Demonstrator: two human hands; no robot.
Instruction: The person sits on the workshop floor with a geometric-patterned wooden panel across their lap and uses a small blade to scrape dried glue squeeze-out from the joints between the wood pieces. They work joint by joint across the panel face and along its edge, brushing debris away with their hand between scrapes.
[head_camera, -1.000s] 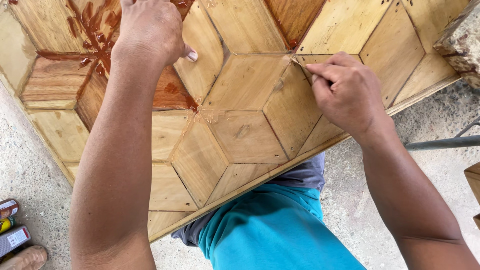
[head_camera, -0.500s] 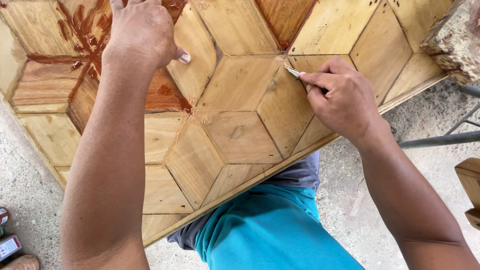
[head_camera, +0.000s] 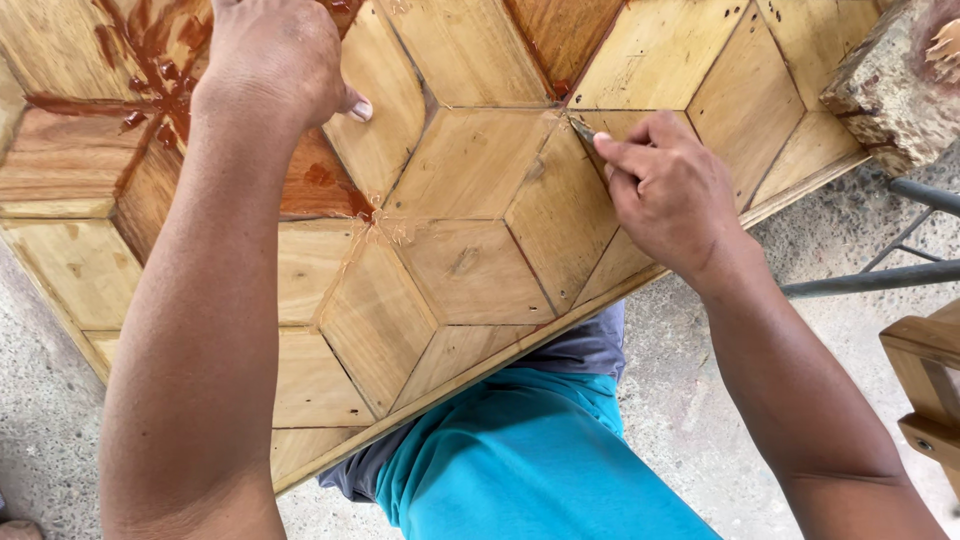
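Rough block (head_camera: 893, 92) sits beside panel (head_camera: 470, 270); right hand (head_camera: 672, 195) perhaps pinching tool (head_camera: 583, 131).

Before us lies the flat wooden panel of fitted diamond-shaped pieces (head_camera: 470, 270), above our teal-clad lap (head_camera: 530, 470). Our left hand (head_camera: 275, 60) rests on its upper left; our right hand (head_camera: 670, 195), further right, sets a thin pointed tool (head_camera: 583, 132) on a seam. A rough wood block (head_camera: 890, 90) sits at the panel's right corner, a small wooden frame (head_camera: 925, 385) lower right.

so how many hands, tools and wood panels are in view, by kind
bare hands: 2, left hand flat on the panel, right hand pinching the tool
thin pointed metal tool: 1
patterned wooden panel of hexagon-forming pieces: 1
total: 4
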